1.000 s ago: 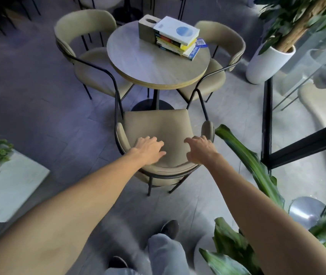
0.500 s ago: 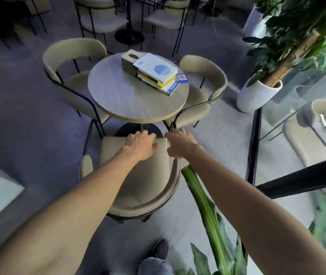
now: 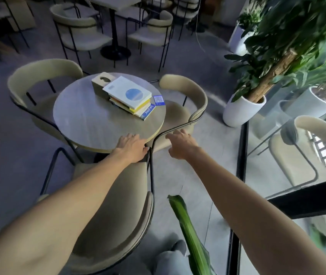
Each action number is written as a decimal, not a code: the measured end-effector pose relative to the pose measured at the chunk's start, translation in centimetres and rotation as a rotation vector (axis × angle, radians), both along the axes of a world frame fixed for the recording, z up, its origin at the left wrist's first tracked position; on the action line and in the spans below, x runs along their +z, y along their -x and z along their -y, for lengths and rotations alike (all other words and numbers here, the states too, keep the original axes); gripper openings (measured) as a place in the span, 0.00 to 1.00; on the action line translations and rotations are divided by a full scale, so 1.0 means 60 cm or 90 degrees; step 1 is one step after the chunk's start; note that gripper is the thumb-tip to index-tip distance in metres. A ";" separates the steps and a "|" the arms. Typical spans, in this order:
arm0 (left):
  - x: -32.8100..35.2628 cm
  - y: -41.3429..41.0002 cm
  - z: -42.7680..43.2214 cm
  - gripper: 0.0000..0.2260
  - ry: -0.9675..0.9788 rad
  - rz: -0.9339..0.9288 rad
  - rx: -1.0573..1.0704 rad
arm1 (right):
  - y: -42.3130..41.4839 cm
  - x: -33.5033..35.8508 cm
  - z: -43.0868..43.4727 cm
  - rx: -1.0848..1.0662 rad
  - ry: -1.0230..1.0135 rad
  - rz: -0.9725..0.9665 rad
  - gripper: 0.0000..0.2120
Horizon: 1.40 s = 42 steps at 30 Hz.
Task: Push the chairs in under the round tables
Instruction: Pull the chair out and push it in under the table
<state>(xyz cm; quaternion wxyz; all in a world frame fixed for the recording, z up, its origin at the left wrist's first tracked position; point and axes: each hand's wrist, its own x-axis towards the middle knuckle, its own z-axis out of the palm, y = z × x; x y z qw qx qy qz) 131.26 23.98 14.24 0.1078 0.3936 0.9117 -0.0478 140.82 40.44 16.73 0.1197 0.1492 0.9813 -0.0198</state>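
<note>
Near chair [image 3: 118,205] slid further under the round table [image 3: 90,124]; left hand [image 3: 132,145] flat against it, right hand [image 3: 182,144] off, fingers loose.

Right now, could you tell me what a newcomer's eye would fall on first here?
Two bare arms fill the foreground: the left hand lies at the near rim of the round table, over the near chair, and the right hand reaches toward the black rail of the right chair. On the table's far side sits a stack of books, white cover with blue circle on top. A leafy tree in a white pot stands right.
</note>
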 end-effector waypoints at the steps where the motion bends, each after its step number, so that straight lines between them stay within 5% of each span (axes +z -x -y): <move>1: -0.001 0.007 -0.032 0.17 0.002 0.000 0.000 | 0.006 -0.001 -0.033 0.002 0.009 -0.016 0.24; 6: -0.008 0.041 -0.222 0.18 0.003 -0.016 0.022 | 0.042 -0.013 -0.215 0.034 0.033 -0.076 0.26; 20: 0.010 0.152 -0.647 0.19 -0.025 -0.029 0.121 | 0.206 0.005 -0.649 0.141 0.039 -0.007 0.29; 34: -0.041 0.483 -0.843 0.21 0.035 0.028 0.368 | 0.644 -0.022 -0.857 0.398 -0.028 0.053 0.27; 42: -0.065 0.559 -0.890 0.19 0.025 0.003 0.628 | 0.856 -0.043 -0.886 0.623 -0.056 0.045 0.26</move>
